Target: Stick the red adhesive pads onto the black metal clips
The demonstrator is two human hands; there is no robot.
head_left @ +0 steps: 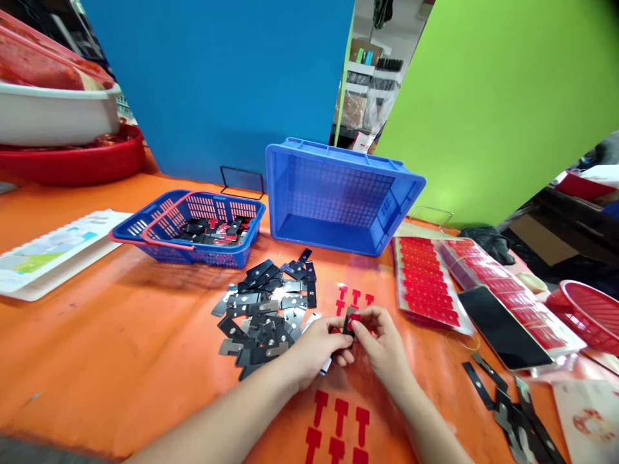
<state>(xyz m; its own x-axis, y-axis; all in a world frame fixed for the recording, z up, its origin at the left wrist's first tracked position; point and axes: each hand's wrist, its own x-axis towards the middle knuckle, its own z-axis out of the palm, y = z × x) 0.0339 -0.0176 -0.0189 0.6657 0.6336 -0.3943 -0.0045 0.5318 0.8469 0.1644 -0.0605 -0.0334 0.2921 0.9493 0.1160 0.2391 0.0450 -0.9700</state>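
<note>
My left hand is closed around a small black plate, held upright above the orange table. My right hand pinches a red sticker piece against the upper part of that plate, its thumb on the red. To the left of my hands lies a loose pile of black and silver plates. Red T-shaped stickers are laid out in rows on the table in front of me. More red T-shapes lie just beyond my fingers.
A blue handled basket with similar plates stands at the back left, beside a tilted blue crate. On the right are red sticker sheets, a phone, more metal pieces and a red basket.
</note>
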